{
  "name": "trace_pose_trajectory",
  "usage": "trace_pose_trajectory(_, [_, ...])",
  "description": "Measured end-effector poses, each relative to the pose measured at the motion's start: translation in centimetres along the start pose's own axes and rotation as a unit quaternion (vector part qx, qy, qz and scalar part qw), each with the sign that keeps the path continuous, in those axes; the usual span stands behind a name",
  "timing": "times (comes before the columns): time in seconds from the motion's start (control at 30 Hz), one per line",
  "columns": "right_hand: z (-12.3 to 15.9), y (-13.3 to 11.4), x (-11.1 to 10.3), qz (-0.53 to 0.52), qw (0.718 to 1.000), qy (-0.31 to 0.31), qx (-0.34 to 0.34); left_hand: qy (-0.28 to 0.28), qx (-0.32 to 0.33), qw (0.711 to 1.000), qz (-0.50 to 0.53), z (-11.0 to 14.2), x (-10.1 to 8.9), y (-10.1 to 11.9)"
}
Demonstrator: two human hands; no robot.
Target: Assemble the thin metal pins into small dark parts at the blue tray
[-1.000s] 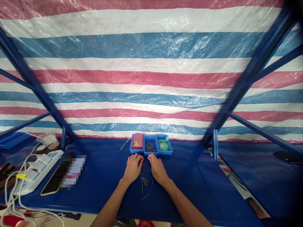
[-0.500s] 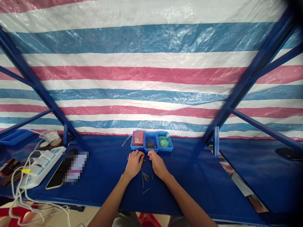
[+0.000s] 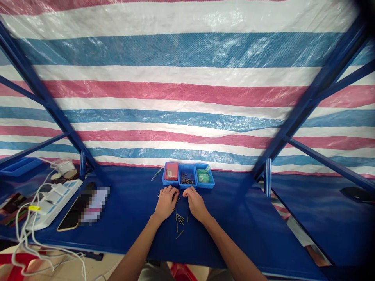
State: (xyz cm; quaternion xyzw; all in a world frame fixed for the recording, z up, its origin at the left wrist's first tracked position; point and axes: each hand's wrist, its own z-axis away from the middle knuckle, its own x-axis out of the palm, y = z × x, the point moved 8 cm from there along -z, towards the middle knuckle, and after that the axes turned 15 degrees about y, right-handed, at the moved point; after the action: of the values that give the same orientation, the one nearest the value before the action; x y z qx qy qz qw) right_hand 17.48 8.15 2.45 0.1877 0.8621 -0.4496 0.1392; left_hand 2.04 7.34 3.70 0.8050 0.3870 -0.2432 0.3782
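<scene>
My left hand (image 3: pixel 167 202) rests on the blue table just in front of the bins, its fingers bent down and drawn together. Thin metal pieces that look like drill bits stick out beside it, partly hidden under the hand. Close by on the right, my right hand (image 3: pixel 194 202) has its fingers curled inward in a pinch; whatever lies between them is too small to make out. Between my forearms several loose drill bits (image 3: pixel 179 219) lie fanned out, and a single one (image 3: pixel 179 234) sits closer to me. The middle blue bin (image 3: pixel 187 186) holds more dark bits.
Left of the middle bin stands a bin with a red packet (image 3: pixel 171 171); to its right, one with green packets (image 3: pixel 203 175). A pen-like stick (image 3: pixel 157 174) lies nearby. At left are a phone (image 3: pixel 70 218), a power strip (image 3: pixel 58 203) and white cables. Blue frame bars slant up both sides.
The single drill bit nearest me has turned slightly. Both hands stay almost in place; the camera view has shifted a little.
</scene>
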Motion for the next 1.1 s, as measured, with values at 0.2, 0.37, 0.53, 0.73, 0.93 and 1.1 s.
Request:
trace_pose_trajectory(0.2, [-0.2,0.1,-0.1,-0.002,1.0,0.006,0.002,-0.002,-0.002,1.0,-0.001,0.0,0.2,-0.1])
trace_pose_trajectory(0.37, [-0.5,-0.3,-0.3,-0.006,1.0,0.007,0.001,-0.003,-0.002,1.0,-0.002,0.0,0.2,-0.1])
trace_pose_trajectory(0.53, [-0.6,-0.5,-0.5,0.006,1.0,0.009,-0.005,-0.002,-0.001,1.0,0.0,0.0,0.2,-0.1])
trace_pose_trajectory(0.73, [-0.7,-0.2,-0.6,0.022,0.999,0.026,-0.006,-0.002,-0.003,1.0,-0.003,0.0,0.2,-0.1])
trace_pose_trajectory(0.93, [-0.8,0.0,-0.9,-0.021,0.999,0.046,0.005,0.001,0.002,1.0,-0.003,0.0,0.2,-0.1])
trace_pose_trajectory(1.1, [-0.8,0.9,-1.0,-0.037,0.997,0.056,0.041,-0.001,-0.001,1.0,-0.003,0.0,0.3,-0.2])
